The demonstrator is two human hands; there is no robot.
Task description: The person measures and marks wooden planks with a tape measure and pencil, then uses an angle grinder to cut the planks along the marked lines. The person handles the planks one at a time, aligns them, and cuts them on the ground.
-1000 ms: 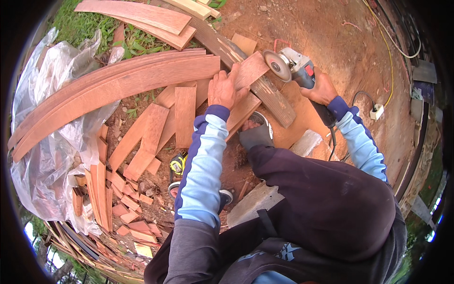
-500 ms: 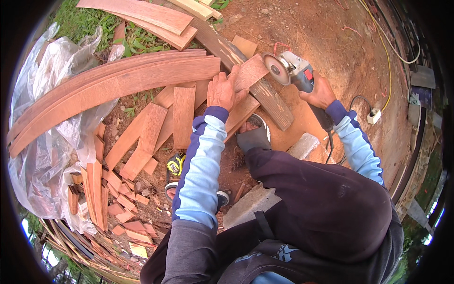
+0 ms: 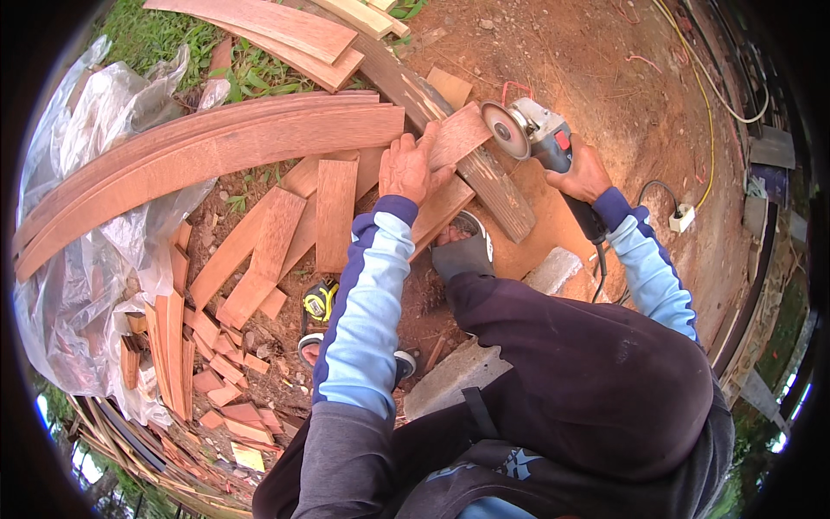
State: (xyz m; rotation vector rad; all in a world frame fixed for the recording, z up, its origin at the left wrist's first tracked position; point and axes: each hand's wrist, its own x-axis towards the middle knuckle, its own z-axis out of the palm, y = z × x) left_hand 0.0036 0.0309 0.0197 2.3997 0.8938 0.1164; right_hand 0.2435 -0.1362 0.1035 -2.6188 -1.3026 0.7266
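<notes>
My left hand [image 3: 408, 169] presses down on a short reddish wooden board [image 3: 461, 137], its fingers and thumb bent over the near end. That board lies across a thick, weathered beam [image 3: 503, 197], its far end sticking out to the right. My right hand [image 3: 584, 173] is wrapped round the body of an angle grinder [image 3: 546, 130], grey and black with a red switch. The grinder's round disc [image 3: 507, 131] stands on edge right at the board's end; whether it touches the wood I cannot tell. A black cord [image 3: 601, 259] hangs from the tool.
Long planks [image 3: 216, 164] lie left, over crumpled clear plastic sheeting [image 3: 86, 320]. Cut boards [image 3: 335, 203] and small offcuts [image 3: 226, 368] cover the ground. A yellow tape measure [image 3: 320, 300] lies near my foot. Concrete blocks [image 3: 458, 381] sit below; a white socket box [image 3: 682, 218] is at right.
Hardly anything differs. Both hands, the board and the grinder keep their places; the whole view has shifted by a few pixels.
</notes>
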